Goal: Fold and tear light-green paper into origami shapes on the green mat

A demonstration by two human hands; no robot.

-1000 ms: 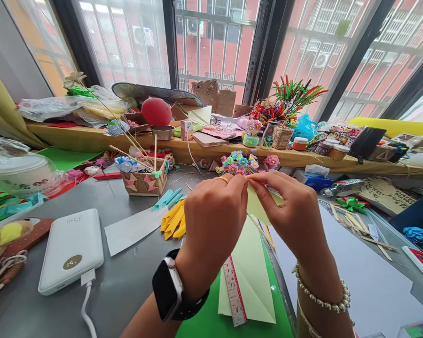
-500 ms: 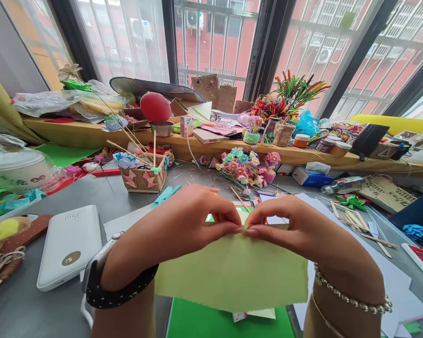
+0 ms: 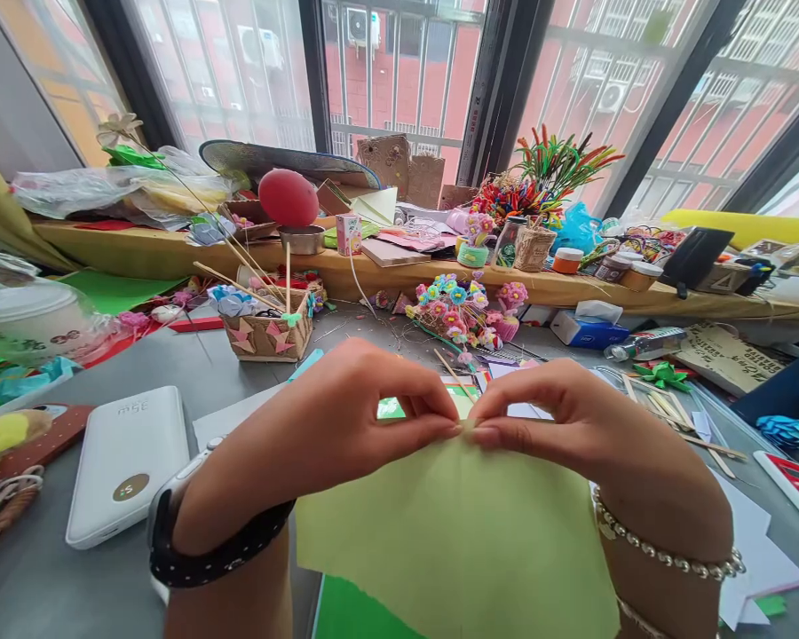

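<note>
A light green paper sheet hangs in front of me above the grey table. My left hand and my right hand both pinch its top edge at the middle, thumbs and forefingers almost touching. A black watch sits on my left wrist and a bead bracelet on my right. A dark green sheet lies under the paper near the front edge.
A white power bank lies at the left. A small cardboard basket with sticks, a paper flower bunch and a tissue box stand behind. The wooden sill is crowded with craft supplies. White sheets lie at right.
The green paper, held edge-on one second ago, now hangs flat facing me. Both hands dropped lower and nearer, still pinching its top edge together.
</note>
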